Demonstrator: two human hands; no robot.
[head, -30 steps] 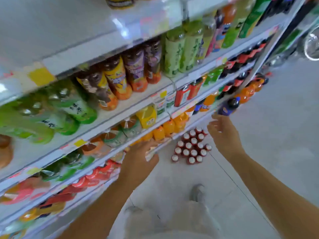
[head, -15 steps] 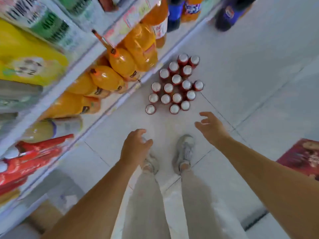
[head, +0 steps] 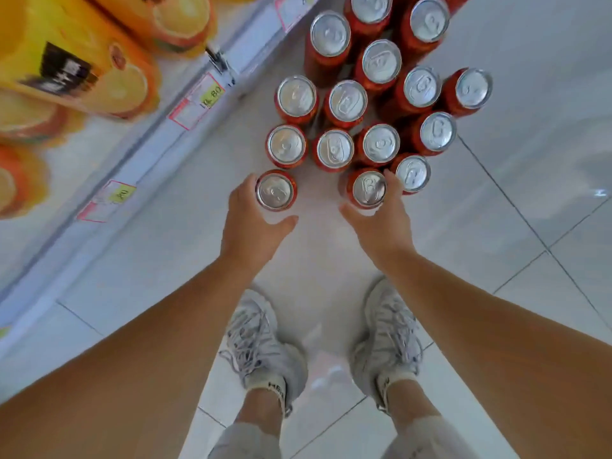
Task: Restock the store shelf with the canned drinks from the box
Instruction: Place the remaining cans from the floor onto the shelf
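Several red canned drinks (head: 381, 61) with silver tops stand clustered on the white tiled floor, beside the shelf's bottom edge. My left hand (head: 251, 226) curls round the nearest left can (head: 275, 191), fingers on its far left side and thumb below it. My right hand (head: 381, 226) wraps the nearest right can (head: 368, 188), thumb on the left and fingers on the right. Both cans stand upright on the floor. No box is in view.
The bottom shelf (head: 159, 144) runs along the left with price tags (head: 212, 94) on its rail and orange drink bottles (head: 82, 77) on it. My white shoes (head: 261, 342) stand just behind the cans. Bare tiled floor (head: 530, 226) lies to the right.
My view has dropped from the shelves to the floor and closed in on the cans. Both hands have gone down from the air and closed round the two nearest cans.
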